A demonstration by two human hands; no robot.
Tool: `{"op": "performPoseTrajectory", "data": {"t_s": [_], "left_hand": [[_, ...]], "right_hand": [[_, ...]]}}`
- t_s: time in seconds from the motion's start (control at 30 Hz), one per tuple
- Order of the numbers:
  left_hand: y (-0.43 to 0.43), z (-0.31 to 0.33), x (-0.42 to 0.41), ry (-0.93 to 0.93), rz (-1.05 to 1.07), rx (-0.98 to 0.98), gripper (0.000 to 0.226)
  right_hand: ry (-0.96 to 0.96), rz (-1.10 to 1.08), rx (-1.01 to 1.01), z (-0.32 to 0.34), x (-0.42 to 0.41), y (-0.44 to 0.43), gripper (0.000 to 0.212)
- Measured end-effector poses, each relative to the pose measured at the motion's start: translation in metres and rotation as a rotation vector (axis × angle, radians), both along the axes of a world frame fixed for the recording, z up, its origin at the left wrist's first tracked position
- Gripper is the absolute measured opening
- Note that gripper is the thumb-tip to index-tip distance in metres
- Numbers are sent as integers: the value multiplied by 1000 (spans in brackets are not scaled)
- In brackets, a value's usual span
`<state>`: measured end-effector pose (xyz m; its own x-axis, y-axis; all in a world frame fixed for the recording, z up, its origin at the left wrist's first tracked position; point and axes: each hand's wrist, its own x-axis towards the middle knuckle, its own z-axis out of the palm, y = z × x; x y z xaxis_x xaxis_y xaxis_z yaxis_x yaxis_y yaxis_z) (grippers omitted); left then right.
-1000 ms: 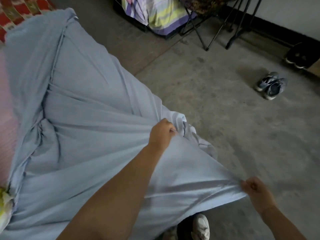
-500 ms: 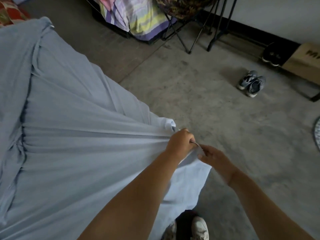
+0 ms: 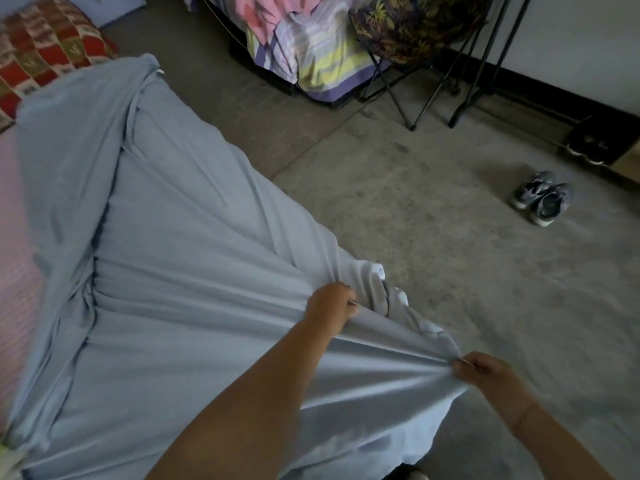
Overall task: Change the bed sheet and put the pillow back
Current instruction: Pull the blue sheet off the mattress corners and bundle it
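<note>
A pale blue bed sheet (image 3: 180, 278) lies spread and creased over the bed, filling the left and middle of the view. My left hand (image 3: 330, 308) grips a bunched fold of the sheet near its right edge. My right hand (image 3: 485, 370) pinches the sheet's edge further right and lower, and the cloth is pulled taut between both hands. Pink mattress fabric (image 3: 14, 258) shows at the far left. A red patterned pillow (image 3: 48, 57) lies at the top left, beyond the sheet.
Grey concrete floor (image 3: 450, 271) spreads to the right. A pair of grey shoes (image 3: 542, 197) sits on it. A heap of striped and floral bedding (image 3: 311, 46) rests on a black folding stand (image 3: 426, 95) at the back. A dark shoe (image 3: 588, 147) lies by the wall.
My right hand has moved away from my left hand, down and to the right along the sheet's edge, stretching the cloth between them. The view has shifted to show the pillow again.
</note>
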<state>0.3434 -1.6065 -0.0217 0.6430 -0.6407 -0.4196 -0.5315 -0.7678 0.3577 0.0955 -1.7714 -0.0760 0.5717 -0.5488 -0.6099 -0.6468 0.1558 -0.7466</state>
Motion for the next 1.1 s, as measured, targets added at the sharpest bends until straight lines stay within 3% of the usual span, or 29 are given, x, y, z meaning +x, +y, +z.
{"op": "performPoseTrajectory", "data": {"t_s": [0.13, 0.27, 0.4, 0.6, 0.73, 0.87, 1.1], "left_hand": [[-1, -10, -1, -1, 89, -178, 19], [-6, -18, -11, 30, 235, -252, 36], [-16, -11, -14, -34, 562, -306, 36], [-31, 0, -32, -128, 1060, -351, 32], [-43, 0, -40, -151, 1260, -332, 36], [-48, 0, -30, -263, 1335, -330, 40], [-46, -7, 35, -281, 1458, -89, 50]], "right_hand": [[10, 33, -13, 12, 23, -4, 19], [-25, 96, -74, 39, 58, -19, 6], [-48, 247, -94, 57, 92, -43, 9], [-95, 491, 34, 85, 141, -82, 17], [-114, 622, 98, 96, 177, -95, 17], [-136, 602, 238, 95, 223, -83, 10], [-139, 708, 378, 97, 326, -57, 9]]}}
